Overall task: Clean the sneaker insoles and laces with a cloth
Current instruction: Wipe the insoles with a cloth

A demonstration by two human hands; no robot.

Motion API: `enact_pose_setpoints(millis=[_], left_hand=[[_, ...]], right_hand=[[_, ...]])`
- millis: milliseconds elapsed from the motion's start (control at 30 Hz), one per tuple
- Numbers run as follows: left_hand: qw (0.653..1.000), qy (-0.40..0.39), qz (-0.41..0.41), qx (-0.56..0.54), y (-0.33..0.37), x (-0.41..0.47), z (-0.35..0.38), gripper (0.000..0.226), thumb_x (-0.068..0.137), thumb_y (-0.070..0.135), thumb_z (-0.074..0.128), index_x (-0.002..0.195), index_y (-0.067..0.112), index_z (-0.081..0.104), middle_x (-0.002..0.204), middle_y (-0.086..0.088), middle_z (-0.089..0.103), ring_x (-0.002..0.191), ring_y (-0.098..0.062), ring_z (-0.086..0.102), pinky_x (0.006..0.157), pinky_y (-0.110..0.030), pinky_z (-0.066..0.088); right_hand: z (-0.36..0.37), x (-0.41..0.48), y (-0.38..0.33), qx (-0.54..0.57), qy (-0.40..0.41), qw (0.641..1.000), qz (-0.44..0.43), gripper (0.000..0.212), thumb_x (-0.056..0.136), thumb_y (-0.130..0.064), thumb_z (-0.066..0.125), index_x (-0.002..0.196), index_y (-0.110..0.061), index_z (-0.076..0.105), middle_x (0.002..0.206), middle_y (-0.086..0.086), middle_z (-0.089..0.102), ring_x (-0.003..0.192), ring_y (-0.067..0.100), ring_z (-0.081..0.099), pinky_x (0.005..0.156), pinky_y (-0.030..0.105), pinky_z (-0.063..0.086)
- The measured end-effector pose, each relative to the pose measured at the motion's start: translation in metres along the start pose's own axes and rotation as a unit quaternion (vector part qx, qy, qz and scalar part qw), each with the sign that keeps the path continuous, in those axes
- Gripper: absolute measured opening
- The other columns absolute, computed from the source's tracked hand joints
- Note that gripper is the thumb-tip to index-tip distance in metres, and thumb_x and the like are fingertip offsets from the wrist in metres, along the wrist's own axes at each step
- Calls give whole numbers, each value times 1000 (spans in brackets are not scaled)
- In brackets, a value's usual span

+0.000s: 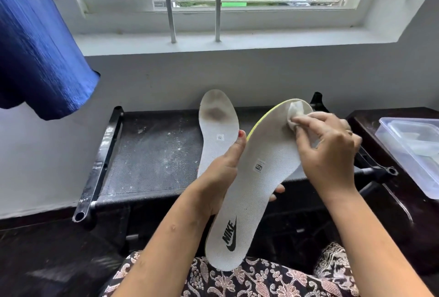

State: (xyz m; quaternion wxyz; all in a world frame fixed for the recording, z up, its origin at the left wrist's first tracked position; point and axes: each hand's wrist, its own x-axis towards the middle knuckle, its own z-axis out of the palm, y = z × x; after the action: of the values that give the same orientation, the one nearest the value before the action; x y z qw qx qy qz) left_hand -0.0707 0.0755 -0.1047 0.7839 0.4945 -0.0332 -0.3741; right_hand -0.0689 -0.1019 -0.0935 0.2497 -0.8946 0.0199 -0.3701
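While the white cloth [295, 116] sits bunched on the toe end of the held insole [247, 190], the right hand [330, 149] pinches it between thumb and curled fingertips and presses it onto the fabric face. That wrist is bent down from the right, knuckles up, with a ring on one finger. Now the left hand [221, 178]: it grips the insole at mid-length, thumb along the near-left edge with a red nail showing, fingers wrapped underneath and peeking out past the right edge. The insole is held in the air, tilted, heel toward the lap and toe up and away, with a yellow-green rim along its left side. Printed in black at the heel is "NIKE" with the swoosh, and a small square label at mid-length is too small to read. Just left of it, the second insole [217, 135] lies on a black mesh rack [147, 154], toe toward the wall, a dark grimy patch at the forefoot and the same small label. On the dark table [392, 201] to the right stands a clear plastic container [413, 154]. Blue fabric [40, 42] hangs at upper left, window bars [169, 11] stand behind, and a patterned garment [261, 280] covers the lap.
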Motion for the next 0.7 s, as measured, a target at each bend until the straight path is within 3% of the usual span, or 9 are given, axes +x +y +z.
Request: enact_pose_setpoints(millis=[133, 267, 367, 467, 533, 600, 700], left_hand=[[1000, -5, 7, -4, 1, -1, -1, 75, 77, 70, 39, 118, 10, 61, 90, -27, 67, 77, -34, 68, 73, -42, 58], [999, 6, 39, -8, 4, -2, -3, 64, 86, 66, 32, 100, 18, 71, 88, -24, 68, 74, -35, 68, 68, -43, 58], [999, 4, 36, -7, 7, -4, -5, 75, 78, 70, 37, 118, 12, 62, 89, -21, 69, 72, -34, 68, 67, -41, 59], [999, 6, 38, -9, 9, -2, -9, 81, 73, 71, 39, 123, 11, 60, 98, -19, 70, 78, -32, 69, 71, -40, 59], [998, 16, 49, -27, 10, -1, -9, 76, 79, 70, 35, 121, 12, 61, 95, -15, 71, 76, -28, 70, 70, -38, 58], [996, 30, 67, -45, 10, 0, -11, 72, 86, 68, 28, 116, 13, 64, 90, -13, 72, 77, -25, 70, 73, -38, 57], [992, 42, 81, -88, 15, 2, -18, 81, 86, 71, 22, 125, 11, 59, 103, -15, 69, 92, -26, 68, 77, -36, 58]], right_hand=[[2, -1, -9, 2, -3, 1000, -30, 10, 87, -18, 66, 94, -21, 73, 105, -11, 70, 100, 12, 59, 85, 34, 29], [8, -5, -15, -22, -45, 998, -46, 8, 89, -19, 62, 90, -22, 69, 78, -6, 70, 81, 20, 62, 80, 33, 30], [8, -6, -16, 101, -66, 992, -28, 8, 88, -18, 60, 89, -22, 68, 75, -20, 63, 81, 18, 61, 83, 49, 46], [5, -6, -20, 158, -52, 986, -22, 9, 89, -17, 62, 92, -23, 68, 81, -32, 56, 87, 17, 62, 83, 55, 48], [6, -10, -28, 150, -53, 986, -46, 11, 87, -14, 62, 91, -22, 68, 80, -32, 56, 85, 16, 61, 85, 52, 46], [8, -17, -38, 124, -63, 986, -88, 13, 84, -15, 60, 89, -24, 69, 79, -23, 64, 84, 14, 61, 88, 41, 38], [13, -25, -52, 86, -89, 981, -150, 12, 86, -25, 58, 86, -26, 70, 81, -15, 71, 82, 11, 58, 82, 33, 27]])
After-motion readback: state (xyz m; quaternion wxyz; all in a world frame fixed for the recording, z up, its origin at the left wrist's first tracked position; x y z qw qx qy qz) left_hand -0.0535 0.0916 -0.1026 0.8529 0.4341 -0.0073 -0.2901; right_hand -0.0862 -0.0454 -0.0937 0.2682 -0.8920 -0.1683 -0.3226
